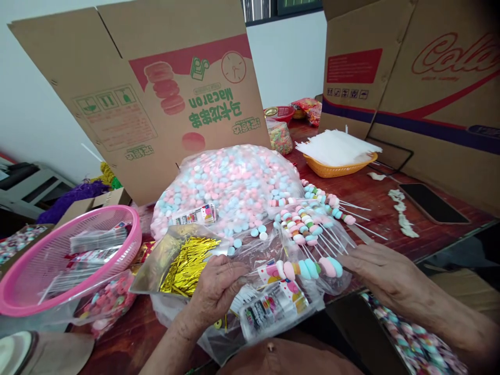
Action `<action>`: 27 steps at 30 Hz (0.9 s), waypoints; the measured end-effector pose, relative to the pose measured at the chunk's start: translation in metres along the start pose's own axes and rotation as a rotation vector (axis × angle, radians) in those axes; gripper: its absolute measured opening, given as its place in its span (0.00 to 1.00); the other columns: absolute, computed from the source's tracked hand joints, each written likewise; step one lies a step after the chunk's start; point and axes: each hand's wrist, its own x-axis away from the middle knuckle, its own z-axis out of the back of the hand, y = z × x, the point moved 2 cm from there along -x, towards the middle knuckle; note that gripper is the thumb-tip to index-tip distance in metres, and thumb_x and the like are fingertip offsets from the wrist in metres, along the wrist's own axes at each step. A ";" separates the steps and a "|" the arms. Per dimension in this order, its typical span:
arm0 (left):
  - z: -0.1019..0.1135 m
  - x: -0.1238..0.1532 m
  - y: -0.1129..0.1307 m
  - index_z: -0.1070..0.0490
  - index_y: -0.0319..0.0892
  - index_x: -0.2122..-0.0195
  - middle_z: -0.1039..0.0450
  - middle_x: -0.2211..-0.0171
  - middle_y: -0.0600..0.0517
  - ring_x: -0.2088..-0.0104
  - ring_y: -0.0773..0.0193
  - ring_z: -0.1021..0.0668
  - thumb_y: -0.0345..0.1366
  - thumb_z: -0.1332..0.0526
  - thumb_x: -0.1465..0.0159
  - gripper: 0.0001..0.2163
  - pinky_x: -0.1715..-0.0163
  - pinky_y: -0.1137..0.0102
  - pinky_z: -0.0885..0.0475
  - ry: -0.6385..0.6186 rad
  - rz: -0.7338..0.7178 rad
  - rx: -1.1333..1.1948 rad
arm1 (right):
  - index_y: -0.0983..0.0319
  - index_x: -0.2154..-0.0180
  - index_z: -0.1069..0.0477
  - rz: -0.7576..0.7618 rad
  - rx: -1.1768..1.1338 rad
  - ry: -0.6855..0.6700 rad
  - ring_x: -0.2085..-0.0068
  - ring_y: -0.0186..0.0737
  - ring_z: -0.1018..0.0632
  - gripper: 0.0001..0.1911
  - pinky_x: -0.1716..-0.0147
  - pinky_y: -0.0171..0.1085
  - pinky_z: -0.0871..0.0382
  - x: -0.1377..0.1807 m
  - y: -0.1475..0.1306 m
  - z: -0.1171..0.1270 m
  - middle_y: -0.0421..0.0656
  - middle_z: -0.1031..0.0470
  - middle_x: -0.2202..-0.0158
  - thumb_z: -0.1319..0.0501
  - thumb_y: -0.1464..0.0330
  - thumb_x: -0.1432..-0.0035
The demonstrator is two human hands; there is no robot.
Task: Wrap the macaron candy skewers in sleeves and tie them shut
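Note:
My left hand [219, 285] is closed, fingers pinched at the left end of a small printed plastic bag [269, 272]. From that bag a skewer of pastel candies [308, 269] stretches to the right. At the skewer's right end, my right hand [377, 268] has its fingers stretched out, the tips close to the last blue candy; its thumb is hidden. Below the skewer lies a stack of printed clear bags [269, 310]. Beyond it, several loaded candy skewers [300, 224] rest on plastic, white sticks pointing right. A metal tray [146, 276] with gold twist ties [187, 265] stands beside my left hand.
A large bag of pink and blue candies [234, 182] fills the middle. Left is a pink basket [135, 229] with packaging. An orange basket [332, 169] of white sticks and a phone [433, 203] are right. Cardboard boxes [156, 130] rise behind.

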 end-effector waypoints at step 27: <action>-0.064 -0.020 0.021 0.26 0.42 0.65 0.28 0.75 0.55 0.73 0.65 0.28 0.52 0.38 0.49 0.19 0.76 0.75 0.40 -0.608 0.444 0.337 | 0.60 0.68 0.32 -0.085 -0.135 -0.476 0.76 0.33 0.30 0.12 0.79 0.33 0.52 -0.023 -0.046 -0.033 0.38 0.28 0.74 0.48 0.80 0.50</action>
